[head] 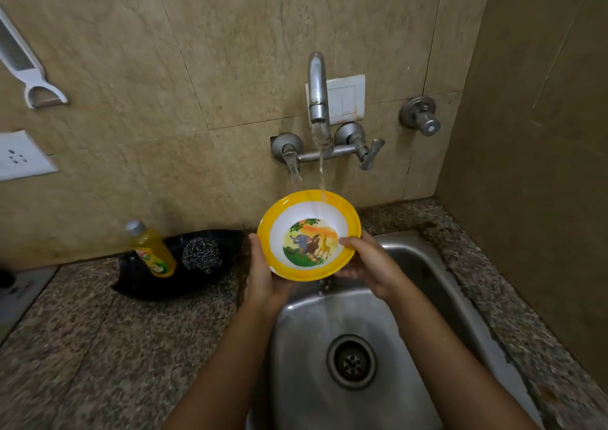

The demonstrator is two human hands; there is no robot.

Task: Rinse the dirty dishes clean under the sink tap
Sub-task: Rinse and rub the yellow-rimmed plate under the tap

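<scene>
Both hands grasp the yellow-rimmed bowl [309,236] at mid-frame — left hand [263,271] cupping its left edge, right hand [368,261] pinching its right rim — tilting it toward the camera over the sink [411,255] so tap [318,90] water strikes its upper rim and drains off below.

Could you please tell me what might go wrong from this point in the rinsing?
1. The stream lands at the far rim of the bowl, so water may splash onto the switch plate behind the tap.
2. The left hand and right hand hold the wet bowl tilted above the sink; it could slip and drop.
</scene>
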